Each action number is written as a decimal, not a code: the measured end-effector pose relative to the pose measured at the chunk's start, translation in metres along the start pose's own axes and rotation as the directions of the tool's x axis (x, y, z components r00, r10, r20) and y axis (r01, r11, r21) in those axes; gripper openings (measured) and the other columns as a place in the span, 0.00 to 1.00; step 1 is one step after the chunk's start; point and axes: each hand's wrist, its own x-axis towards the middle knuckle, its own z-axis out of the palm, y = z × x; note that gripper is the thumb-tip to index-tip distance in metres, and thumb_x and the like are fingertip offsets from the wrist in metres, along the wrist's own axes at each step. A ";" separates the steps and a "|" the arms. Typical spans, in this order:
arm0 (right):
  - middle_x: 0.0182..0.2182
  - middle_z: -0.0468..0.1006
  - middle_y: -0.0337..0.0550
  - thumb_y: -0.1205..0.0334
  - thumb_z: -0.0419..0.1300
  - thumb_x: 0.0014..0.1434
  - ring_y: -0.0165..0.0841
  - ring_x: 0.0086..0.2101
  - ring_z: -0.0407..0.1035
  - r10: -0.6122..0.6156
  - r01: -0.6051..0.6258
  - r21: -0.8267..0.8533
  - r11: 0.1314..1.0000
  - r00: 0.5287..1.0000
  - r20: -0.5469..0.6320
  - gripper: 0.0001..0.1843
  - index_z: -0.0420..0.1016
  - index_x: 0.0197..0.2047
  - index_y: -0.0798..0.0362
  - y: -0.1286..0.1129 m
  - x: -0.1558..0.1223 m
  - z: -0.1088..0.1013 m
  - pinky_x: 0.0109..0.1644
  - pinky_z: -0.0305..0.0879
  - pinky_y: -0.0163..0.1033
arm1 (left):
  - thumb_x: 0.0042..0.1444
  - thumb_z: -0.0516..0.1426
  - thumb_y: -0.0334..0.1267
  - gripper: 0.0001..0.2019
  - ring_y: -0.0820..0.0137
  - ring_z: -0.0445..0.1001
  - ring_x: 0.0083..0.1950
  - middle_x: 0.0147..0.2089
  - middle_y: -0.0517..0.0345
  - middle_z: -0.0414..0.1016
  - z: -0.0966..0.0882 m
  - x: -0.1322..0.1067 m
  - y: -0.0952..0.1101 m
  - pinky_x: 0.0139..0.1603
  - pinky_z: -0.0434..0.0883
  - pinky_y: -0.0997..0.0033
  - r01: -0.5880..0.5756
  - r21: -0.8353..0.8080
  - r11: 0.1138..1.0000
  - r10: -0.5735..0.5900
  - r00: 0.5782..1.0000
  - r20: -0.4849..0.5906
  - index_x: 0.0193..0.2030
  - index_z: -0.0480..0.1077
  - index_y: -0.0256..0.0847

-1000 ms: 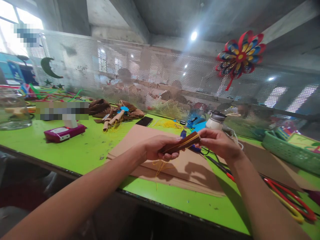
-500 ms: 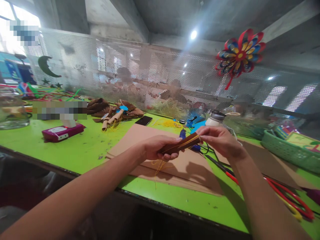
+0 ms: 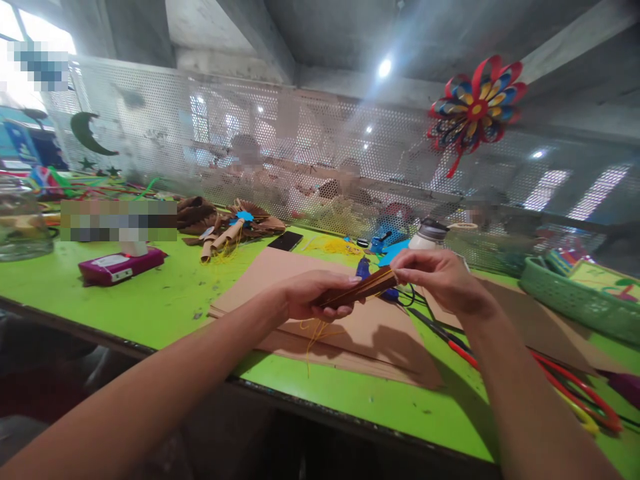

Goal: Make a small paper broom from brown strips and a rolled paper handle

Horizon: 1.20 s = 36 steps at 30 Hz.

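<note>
Right hand [image 3: 445, 281], farther over brown strip [image 3: 369, 287] (slightly)

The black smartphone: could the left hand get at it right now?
Probably yes, once freed: the left hand holds folded brown paper. The black smartphone lies uncovered just beyond the tan paper sheets, and nothing visible blocks the way.

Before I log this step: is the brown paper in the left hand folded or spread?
Folded: the brown paper forms a narrow strip with layered edges in the left hand, the right hand at its end.

Matt paper bundle [image 3: 373, 285], smooth paper sheets [image 3: 273, 270], glossy tabletop [image 3: 160, 300] — plastic basket [image 3: 565, 297]
</note>
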 end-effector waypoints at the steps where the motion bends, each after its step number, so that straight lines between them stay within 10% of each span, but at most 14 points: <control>1: 0.29 0.71 0.40 0.61 0.63 0.51 0.31 0.31 0.64 0.003 -0.003 -0.003 1.000 1.000 -0.003 0.03 0.76 0.29 0.51 0.000 0.000 0.000 0.35 0.61 0.38 | 0.58 0.47 0.49 0.17 0.80 0.50 0.18 0.21 0.62 0.59 0.001 0.000 0.001 0.16 0.42 0.79 0.004 0.008 1.000 -0.004 1.000 0.002 0.41 0.64 0.35; 36: 0.27 0.74 0.41 0.57 0.64 0.49 0.29 0.28 0.67 0.195 -0.195 0.074 0.978 0.981 0.008 0.10 0.75 0.33 0.55 0.011 0.006 0.007 0.35 0.63 0.39 | 0.56 0.52 0.44 0.10 0.81 0.46 0.18 0.20 0.67 0.54 0.008 0.001 -0.002 0.17 0.39 0.77 -0.105 0.129 0.986 0.122 0.983 -0.138 0.34 0.61 0.40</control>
